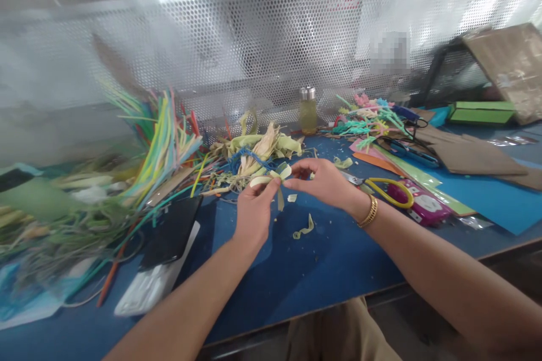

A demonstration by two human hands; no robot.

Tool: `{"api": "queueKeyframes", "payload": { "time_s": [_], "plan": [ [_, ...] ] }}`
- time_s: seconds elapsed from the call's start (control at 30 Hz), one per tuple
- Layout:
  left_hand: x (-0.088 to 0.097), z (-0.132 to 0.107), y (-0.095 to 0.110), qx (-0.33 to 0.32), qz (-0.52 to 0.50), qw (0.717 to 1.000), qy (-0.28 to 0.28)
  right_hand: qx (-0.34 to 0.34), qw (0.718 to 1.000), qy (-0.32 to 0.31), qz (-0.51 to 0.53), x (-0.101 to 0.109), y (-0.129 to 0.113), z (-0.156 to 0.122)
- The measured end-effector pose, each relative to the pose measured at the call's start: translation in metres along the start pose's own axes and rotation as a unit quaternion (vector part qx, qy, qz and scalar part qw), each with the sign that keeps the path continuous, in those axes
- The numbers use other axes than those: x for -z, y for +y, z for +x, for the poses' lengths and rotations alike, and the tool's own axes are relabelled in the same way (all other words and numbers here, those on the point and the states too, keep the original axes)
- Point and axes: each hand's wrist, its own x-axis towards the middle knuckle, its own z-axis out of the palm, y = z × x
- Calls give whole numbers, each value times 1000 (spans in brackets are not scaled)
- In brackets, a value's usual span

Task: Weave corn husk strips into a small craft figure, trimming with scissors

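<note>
My left hand [254, 208] and my right hand [324, 180] meet above the blue table [322, 271]. Both pinch a pale yellow-green husk strip piece [271, 177] folded like a small bow, the left from below, the right from the side. A gold bangle circles my right wrist. Just behind the hands lies a heap of dried husk strips [258, 152] with blue thread in it. A curled offcut [304, 229] rests on the table below my hands.
Coloured strips [161, 141] pile up at the left, blurred. A black phone [171, 231] lies on a white keypad. Yellow-handled scissors [387, 189], a pink-purple box, a small jar [308, 108], paper flowers [368, 118] and brown card sit right. A perforated metal screen stands behind.
</note>
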Motion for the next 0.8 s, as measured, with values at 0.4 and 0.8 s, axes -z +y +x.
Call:
{"api": "queueKeyframes", "payload": {
  "time_s": [0.4, 0.8],
  "plan": [
    [-1, -2, 4, 144, -39, 987, -63, -129, 979, -31, 157, 1, 9, 5],
    [4, 2, 7, 136, -101, 981, -92, -182, 971, -44, 147, 12, 13, 7]
  ]
}}
